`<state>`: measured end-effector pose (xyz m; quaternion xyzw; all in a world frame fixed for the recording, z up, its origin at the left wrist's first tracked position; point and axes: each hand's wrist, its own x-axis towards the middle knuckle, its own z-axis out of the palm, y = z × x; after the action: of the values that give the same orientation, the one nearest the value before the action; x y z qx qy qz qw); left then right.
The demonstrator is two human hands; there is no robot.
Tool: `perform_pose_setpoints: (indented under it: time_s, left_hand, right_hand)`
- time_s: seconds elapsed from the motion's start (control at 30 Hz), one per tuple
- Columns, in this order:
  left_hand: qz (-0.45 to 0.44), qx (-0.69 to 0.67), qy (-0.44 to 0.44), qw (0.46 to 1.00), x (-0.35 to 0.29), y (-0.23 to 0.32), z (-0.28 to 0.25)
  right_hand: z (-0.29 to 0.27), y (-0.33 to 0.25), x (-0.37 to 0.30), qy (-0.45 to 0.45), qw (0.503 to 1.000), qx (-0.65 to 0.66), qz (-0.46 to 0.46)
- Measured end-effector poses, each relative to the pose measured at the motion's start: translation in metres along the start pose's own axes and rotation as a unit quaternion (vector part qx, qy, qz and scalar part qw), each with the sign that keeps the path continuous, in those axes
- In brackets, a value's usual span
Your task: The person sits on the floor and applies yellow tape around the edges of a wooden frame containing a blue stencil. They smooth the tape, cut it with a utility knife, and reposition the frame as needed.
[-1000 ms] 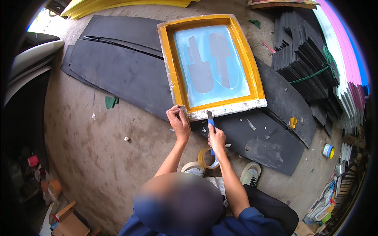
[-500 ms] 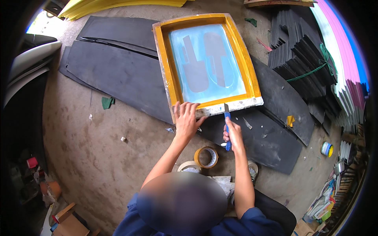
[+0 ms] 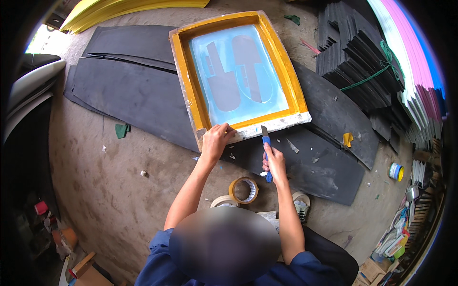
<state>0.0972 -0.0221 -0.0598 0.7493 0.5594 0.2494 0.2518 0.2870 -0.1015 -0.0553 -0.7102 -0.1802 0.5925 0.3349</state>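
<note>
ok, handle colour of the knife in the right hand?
Blue, on the slim utility knife gripped by the right hand; head view shows it.

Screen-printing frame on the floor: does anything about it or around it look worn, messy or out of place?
The yellow frame lies askew on the black sheets; whitish tape along its near edge looks ragged, with pale scraps scattered beside the blue knife.

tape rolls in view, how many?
3. Brown roll near the right hand; pale roll beside it, partly hidden; blue-yellow roll far right. More may be hidden.

Left hand (image 3: 215,141) flat, right hand (image 3: 274,161) seemingly fisted.
</note>
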Motion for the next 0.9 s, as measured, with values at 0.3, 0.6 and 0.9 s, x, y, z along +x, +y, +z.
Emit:
perform_pose_setpoints:
  time_s: [0.3,0.6,0.9]
  left_hand:
    - [0.014,0.151,0.149,0.977,-0.019,-0.020,-0.019]
    - [0.014,0.120,0.079,0.990,-0.021,0.000,-0.013]
    - [-0.085,0.028,0.236,0.968,-0.007,-0.023,-0.007]
  right_hand:
    - [0.028,-0.011,-0.013,-0.031,0.950,-0.273,-0.148]
    - [0.045,-0.002,0.000,0.001,0.970,-0.217,-0.109]
    - [0.049,-0.009,-0.008,-0.028,0.973,-0.210,-0.091]
